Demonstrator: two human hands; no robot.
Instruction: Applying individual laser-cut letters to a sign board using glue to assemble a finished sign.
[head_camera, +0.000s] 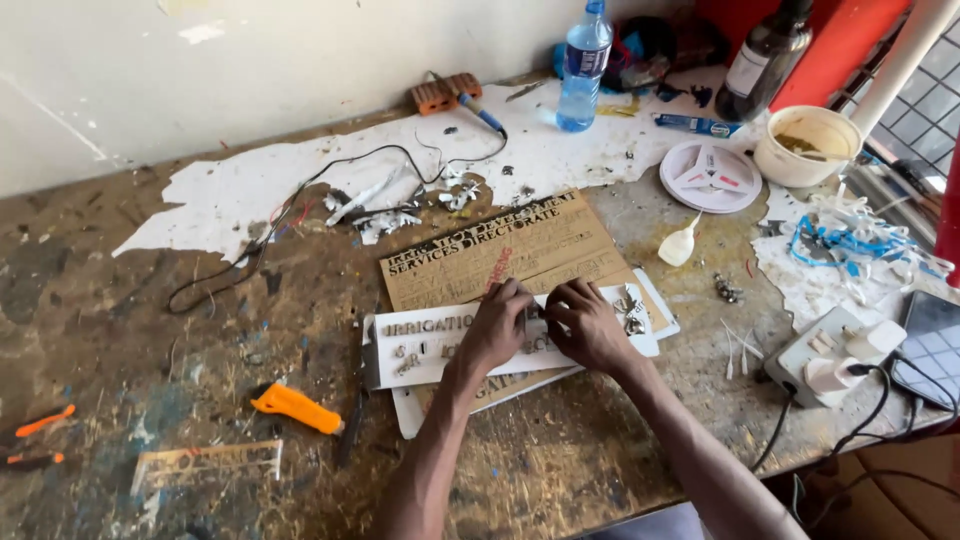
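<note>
Head view: both hands, left (497, 325) and right (585, 322), pinch small letter pieces on the white sign board (425, 345)

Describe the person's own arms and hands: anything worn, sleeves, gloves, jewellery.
Both arms are bare from the bottom edge of the picture to the fingertips: no sleeves show. The left hand and right hand wear no gloves. No watch, bracelet or strap shows on either wrist, and no ring can be made out, though the fingers are small in this view. Both forearms are slim.
</note>
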